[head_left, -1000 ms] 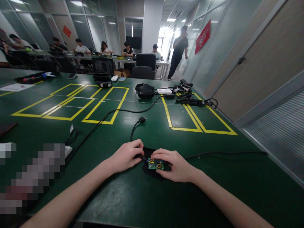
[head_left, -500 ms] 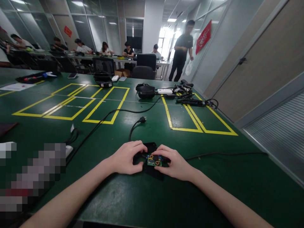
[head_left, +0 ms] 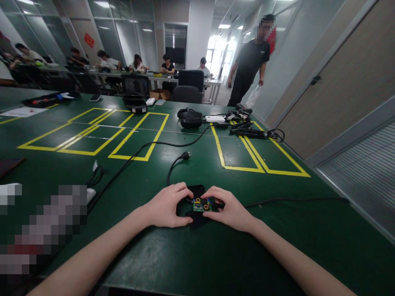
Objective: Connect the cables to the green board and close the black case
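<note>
A small green circuit board point(head_left: 202, 205) with copper-coloured ring coils sits between my hands near the table's front. My right hand point(head_left: 232, 210) grips it, fingertips at its far edge and thumb at its near edge. A black case half point(head_left: 197, 190) lies just behind the board, and another black case piece point(head_left: 198, 220) lies in front, partly under it. My left hand point(head_left: 168, 205) curves round the left side with thumb and fingers well apart. Its thumb rests by the front case piece, its fingertips near the board's left end. A black power cord with a plug point(head_left: 185, 155) runs behind my left hand.
Another black cable point(head_left: 296, 200) stretches to the right. A long cord point(head_left: 160, 143) crosses the green table point(head_left: 148, 263), which bears yellow tape outlines. Headset-like black gear point(head_left: 191, 118) lies farther back. A person point(head_left: 250, 65) carrying a bag walks beyond the table; others sit behind.
My left thumb has moved away from the board to the front case piece, widening that hand. The board has shifted slightly right with my right hand. The walking person has come closer.
</note>
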